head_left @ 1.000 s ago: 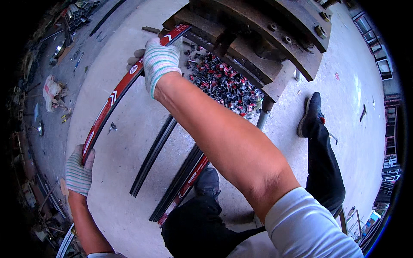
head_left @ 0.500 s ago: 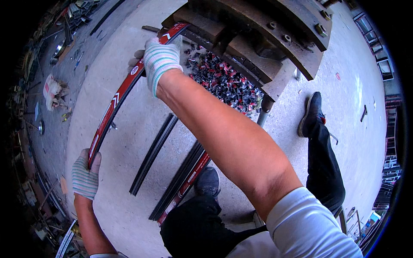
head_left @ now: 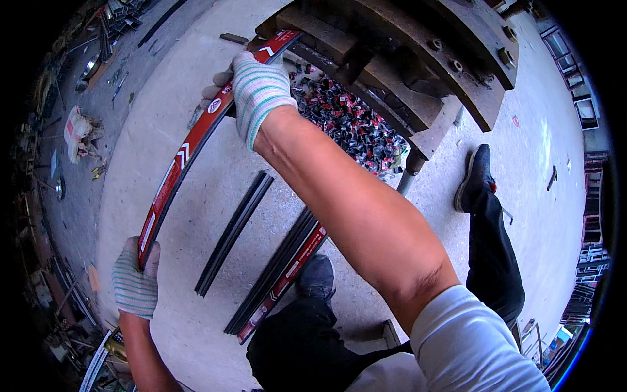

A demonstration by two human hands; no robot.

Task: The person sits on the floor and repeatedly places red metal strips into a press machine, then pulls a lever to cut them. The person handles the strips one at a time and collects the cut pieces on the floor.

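Observation:
A long profile strip (head_left: pixel 171 173), with a red printed face and a black side, runs from lower left up to a heavy rusty machine (head_left: pixel 392 85). My left hand (head_left: pixel 136 279), in a striped knit glove, is closed round its lower end. Nearer the machine, my gloved right hand (head_left: pixel 264 98) grips the strip's upper part, fingers partly hidden behind it. The strip's far end reaches the machine's lower plates; whether it touches them I cannot tell. The strip looks curved in this view.
A heap of small black and red offcuts (head_left: pixel 353 127) lies under the machine. Dark profile bars (head_left: pixel 232 235) and a bundle (head_left: pixel 281 277) with one red face rest on the floor by my foot (head_left: pixel 316 277). Scrap metal (head_left: pixel 117 23) lies at the far left.
Both hands, the strip and the machine appear slightly farther right, with the view shifting a little. My left hand sits a bit lower in the picture. Both grips stay closed.

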